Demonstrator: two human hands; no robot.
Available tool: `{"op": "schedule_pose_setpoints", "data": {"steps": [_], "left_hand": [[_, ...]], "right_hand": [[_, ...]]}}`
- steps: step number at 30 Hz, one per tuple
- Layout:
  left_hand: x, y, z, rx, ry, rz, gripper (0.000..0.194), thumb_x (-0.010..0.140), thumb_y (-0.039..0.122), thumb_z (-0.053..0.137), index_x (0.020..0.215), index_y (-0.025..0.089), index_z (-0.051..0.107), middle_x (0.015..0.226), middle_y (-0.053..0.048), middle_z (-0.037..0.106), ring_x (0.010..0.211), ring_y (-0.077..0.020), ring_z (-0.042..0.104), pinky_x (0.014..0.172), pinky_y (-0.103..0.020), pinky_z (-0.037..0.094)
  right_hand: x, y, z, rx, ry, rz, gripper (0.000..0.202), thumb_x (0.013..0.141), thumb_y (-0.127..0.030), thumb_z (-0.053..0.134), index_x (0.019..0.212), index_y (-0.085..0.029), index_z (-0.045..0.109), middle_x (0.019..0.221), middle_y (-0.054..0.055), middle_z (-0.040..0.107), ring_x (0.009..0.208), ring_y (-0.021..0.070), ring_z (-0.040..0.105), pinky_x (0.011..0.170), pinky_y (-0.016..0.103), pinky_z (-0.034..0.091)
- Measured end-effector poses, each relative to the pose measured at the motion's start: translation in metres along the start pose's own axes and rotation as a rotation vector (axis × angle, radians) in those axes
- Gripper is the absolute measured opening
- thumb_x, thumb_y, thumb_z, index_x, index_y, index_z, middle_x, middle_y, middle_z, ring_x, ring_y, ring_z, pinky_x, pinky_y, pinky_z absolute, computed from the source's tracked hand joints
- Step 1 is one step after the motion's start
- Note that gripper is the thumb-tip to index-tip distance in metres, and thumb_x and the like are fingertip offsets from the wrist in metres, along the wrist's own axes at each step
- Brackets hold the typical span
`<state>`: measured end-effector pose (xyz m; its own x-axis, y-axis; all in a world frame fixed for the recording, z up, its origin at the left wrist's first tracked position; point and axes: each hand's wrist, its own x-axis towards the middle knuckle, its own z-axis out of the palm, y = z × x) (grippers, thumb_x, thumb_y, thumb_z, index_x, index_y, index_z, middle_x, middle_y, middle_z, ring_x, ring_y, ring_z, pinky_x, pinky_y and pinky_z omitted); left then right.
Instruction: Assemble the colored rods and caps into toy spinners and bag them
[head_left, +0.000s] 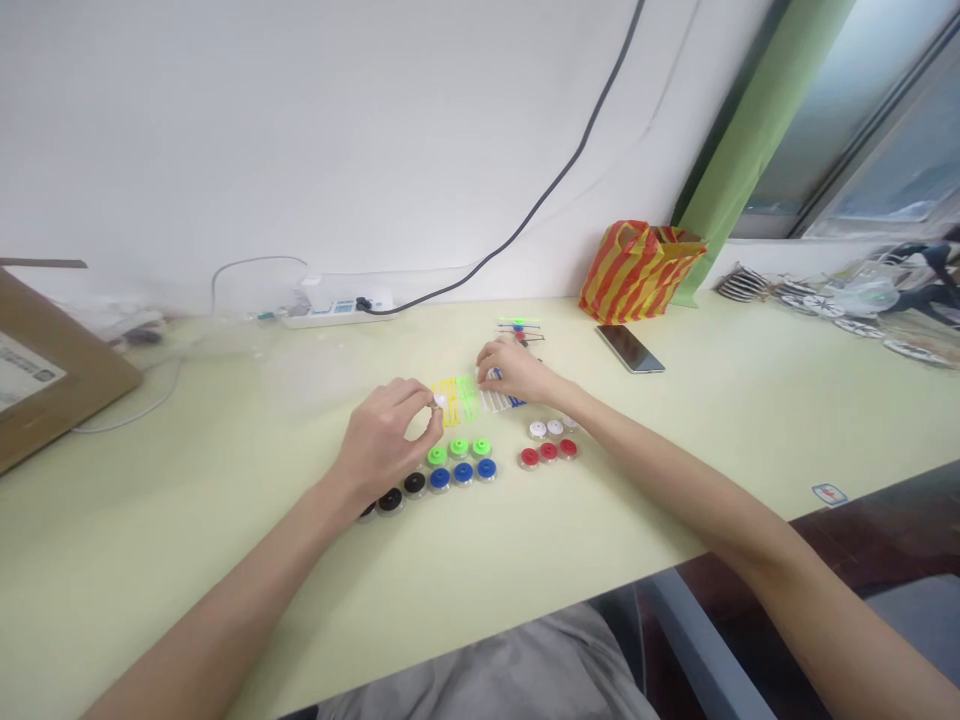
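Note:
My left hand point(394, 430) pinches a small white piece point(439, 401) between thumb and fingertips, above the left side of the strips. My right hand point(511, 370) is closed, fingertips down at the white strips point(493, 402); what it grips, if anything, I cannot make out. Yellow strips point(450, 403) and green strips point(469, 398) lie between the hands, with blue strips point(517, 402) under my right wrist. Nearer me stand rows of round clear-rimmed discs: green discs point(459, 449), blue discs point(463, 473), black discs point(391, 500), white discs point(554, 428) and red discs point(549, 452). My left hand partly covers the green and black rows.
Thin coloured pieces point(519, 326) lie behind my right hand. A phone point(630, 349) and a red-yellow striped bag point(637, 275) are at the back right. A power strip point(337, 310) with a black cable sits by the wall. A cardboard box point(60, 370) stands at left.

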<state>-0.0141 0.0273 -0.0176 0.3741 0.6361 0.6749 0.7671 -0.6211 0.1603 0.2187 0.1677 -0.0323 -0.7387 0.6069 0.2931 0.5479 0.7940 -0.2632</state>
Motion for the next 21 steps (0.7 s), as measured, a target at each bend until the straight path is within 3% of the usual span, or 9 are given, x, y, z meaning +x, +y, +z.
{"op": "schedule_pose_setpoints", "data": {"steps": [9, 13, 17, 21], "left_hand": [[-0.001, 0.001, -0.001, 0.006, -0.008, 0.018, 0.007, 0.091, 0.019, 0.054, 0.087, 0.02, 0.06, 0.089, -0.006, 0.068, 0.082, -0.0203, 0.063, 0.076, -0.035, 0.05], [-0.001, 0.002, -0.003, 0.004, -0.018, -0.006, 0.007, 0.09, 0.017, 0.052, 0.086, 0.02, 0.057, 0.086, -0.005, 0.065, 0.08, -0.0197, 0.06, 0.074, -0.035, 0.048], [0.0, 0.006, -0.005, 0.0, -0.026, -0.011, 0.009, 0.09, 0.016, 0.05, 0.084, 0.02, 0.054, 0.082, -0.003, 0.061, 0.075, -0.0187, 0.056, 0.071, -0.033, 0.045], [0.001, 0.013, -0.006, -0.016, -0.049, 0.013, 0.01, 0.09, 0.016, 0.05, 0.082, 0.02, 0.053, 0.08, -0.003, 0.061, 0.074, -0.0187, 0.056, 0.07, -0.032, 0.044]], "right_hand": [[0.0, -0.006, -0.007, 0.01, 0.03, -0.008, 0.008, 0.088, -0.018, 0.069, 0.082, -0.017, 0.074, 0.11, 0.009, 0.067, 0.109, 0.0243, 0.053, 0.099, 0.04, 0.037], [-0.009, -0.02, -0.032, 0.032, 0.233, -0.007, 0.008, 0.089, -0.017, 0.067, 0.082, -0.018, 0.072, 0.117, 0.011, 0.066, 0.117, 0.027, 0.052, 0.101, 0.044, 0.039], [-0.031, -0.048, -0.058, 0.136, 0.493, -0.04, 0.009, 0.09, -0.016, 0.064, 0.083, -0.021, 0.064, 0.118, 0.009, 0.066, 0.117, 0.0257, 0.053, 0.102, 0.044, 0.042], [-0.054, -0.072, -0.058, 0.275, 0.66, -0.019, 0.009, 0.095, -0.017, 0.057, 0.088, -0.023, 0.056, 0.109, 0.007, 0.069, 0.11, 0.0238, 0.059, 0.099, 0.042, 0.045]]}}
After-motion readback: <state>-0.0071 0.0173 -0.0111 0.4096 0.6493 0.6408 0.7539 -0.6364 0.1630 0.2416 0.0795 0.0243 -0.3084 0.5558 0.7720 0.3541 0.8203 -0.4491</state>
